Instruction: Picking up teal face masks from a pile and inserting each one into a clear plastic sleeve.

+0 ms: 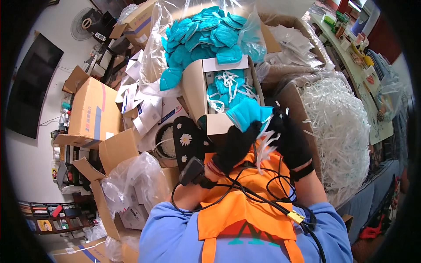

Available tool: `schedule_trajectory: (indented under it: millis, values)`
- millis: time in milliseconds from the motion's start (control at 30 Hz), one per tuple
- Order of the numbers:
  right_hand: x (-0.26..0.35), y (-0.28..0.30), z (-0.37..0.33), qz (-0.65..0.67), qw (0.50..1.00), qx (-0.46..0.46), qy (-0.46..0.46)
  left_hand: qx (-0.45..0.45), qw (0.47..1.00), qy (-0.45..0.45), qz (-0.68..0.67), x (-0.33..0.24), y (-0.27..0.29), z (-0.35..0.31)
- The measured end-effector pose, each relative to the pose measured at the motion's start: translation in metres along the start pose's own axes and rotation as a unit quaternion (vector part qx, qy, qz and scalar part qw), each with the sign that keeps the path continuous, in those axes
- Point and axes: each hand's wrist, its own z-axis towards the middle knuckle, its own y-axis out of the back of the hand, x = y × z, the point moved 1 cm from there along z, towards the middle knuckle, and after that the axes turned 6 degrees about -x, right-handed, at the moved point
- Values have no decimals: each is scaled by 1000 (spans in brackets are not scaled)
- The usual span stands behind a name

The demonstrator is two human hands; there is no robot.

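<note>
My left hand (237, 148), in a black glove, is closed on the lower edge of a small fanned stack of teal face masks (247, 112). White elastic straps (265, 148) hang from the stack between my hands. At the stack's right edge my right hand (291, 139), also gloved in black, has its fingers closed around the straps; its fingertips are partly hidden. Just beyond, an open cardboard box (195, 90) holds more teal masks with white straps. The held stack overlaps this box's near right corner. Behind it rises a big heap of teal masks (206, 35) in a clear plastic bag.
To the right a carton (302, 127) overflows with white strips (337, 131). Left of the mask box lie white small boxes (148, 115), a round container (166, 140) and large cartons (94, 111). Black cables (245, 186) cross my orange apron (245, 215). A long counter (355, 74) runs along the right.
</note>
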Motion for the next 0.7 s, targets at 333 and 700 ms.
schedule_trajectory:
  millis: [333,700]
  values:
    - [28,9,4,-178,968,-23,173,-217,957,-86,-173,-43,-35,-28]
    - [26,-21,8,-225,956,-80,168,-15,982,-64,-178,-51,-2,-16]
